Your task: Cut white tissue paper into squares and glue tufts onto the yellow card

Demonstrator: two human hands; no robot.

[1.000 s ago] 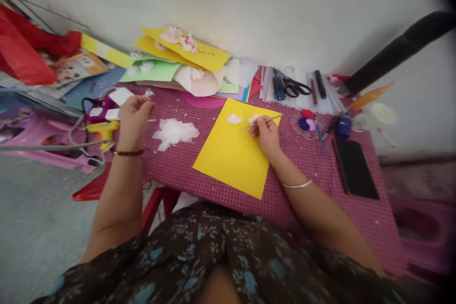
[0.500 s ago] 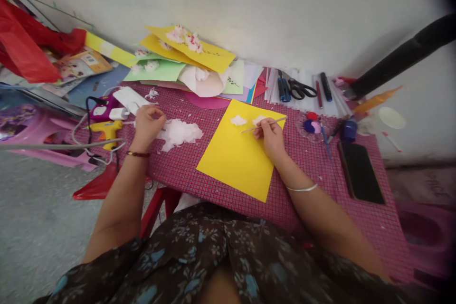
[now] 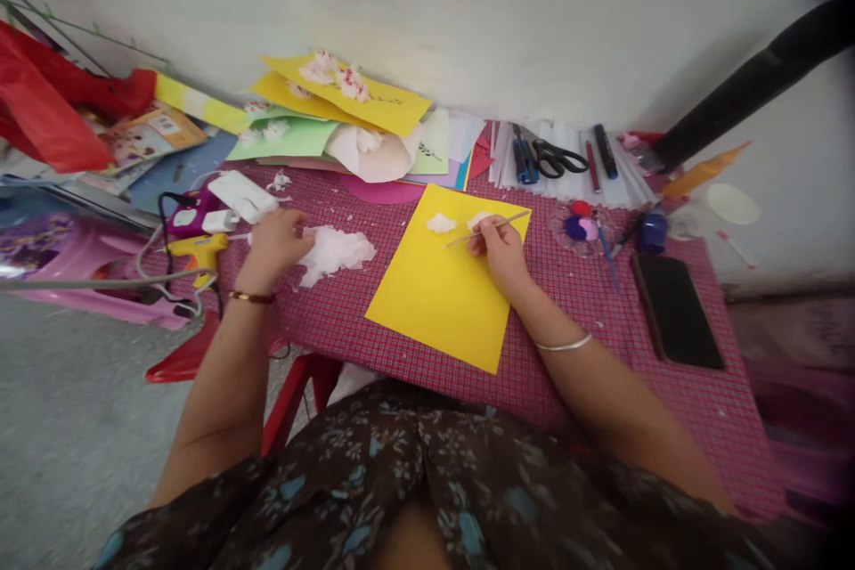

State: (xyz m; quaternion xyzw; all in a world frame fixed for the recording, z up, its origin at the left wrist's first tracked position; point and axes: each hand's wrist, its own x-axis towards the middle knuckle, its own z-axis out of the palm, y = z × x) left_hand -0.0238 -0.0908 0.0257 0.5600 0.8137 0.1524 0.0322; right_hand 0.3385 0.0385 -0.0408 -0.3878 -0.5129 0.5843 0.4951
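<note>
My right hand (image 3: 502, 254) is closed round a thin wooden stick (image 3: 460, 240), slanting over a yellow sheet (image 3: 441, 303). On that sheet lies a small white tuft (image 3: 441, 223); a second white tuft (image 3: 476, 220) is partly covered by my right fingers. To the left, my left hand (image 3: 277, 242) hovers at the edge of a heap of white paper bits (image 3: 337, 254), thumb and fingers bent and a little apart, with nothing visible between them.
A yellow glue gun (image 3: 200, 251) and a white power bank or adapter (image 3: 241, 196) with cables lie at left. Decorated yellow cards (image 3: 380, 111) are stacked against the wall. Scissors (image 3: 557, 160), a stapler (image 3: 525, 162), pens and a phone (image 3: 678, 310) lie at right.
My left hand has turned and its fingers have spread from a pinch, lowering toward the white heap. My right hand stays on the sheet with the stick. The view has shifted slightly.
</note>
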